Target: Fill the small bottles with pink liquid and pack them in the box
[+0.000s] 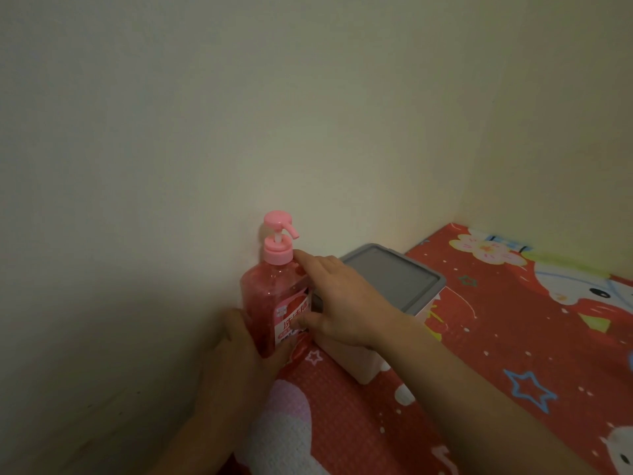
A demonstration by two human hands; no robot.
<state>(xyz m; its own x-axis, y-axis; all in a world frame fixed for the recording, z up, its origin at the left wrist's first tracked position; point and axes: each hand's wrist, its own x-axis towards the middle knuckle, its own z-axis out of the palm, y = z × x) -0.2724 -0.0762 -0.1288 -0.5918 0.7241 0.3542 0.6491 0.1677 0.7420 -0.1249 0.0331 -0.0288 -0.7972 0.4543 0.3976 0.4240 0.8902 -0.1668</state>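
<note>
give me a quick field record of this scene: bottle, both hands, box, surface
bottle: pink pump bottle, upright against the wall, holding pink liquid
left hand: left hand grips the bottle's lower body
right hand: right hand on the bottle's side, index finger pointing at the neck
box: grey-lidded box, lid on, beside the bottle
surface: red cartoon-print mat
small bottles: none visible

The pump bottle's base is hidden behind the left hand and the right hand's thumb; its label print is too blurred to read. The grey-lidded box at 3 o'clock of the bottle has its near-left side covered by the right wrist. Both forearms are cut by the bottom edge. The patterned mat runs off at the right.
</note>
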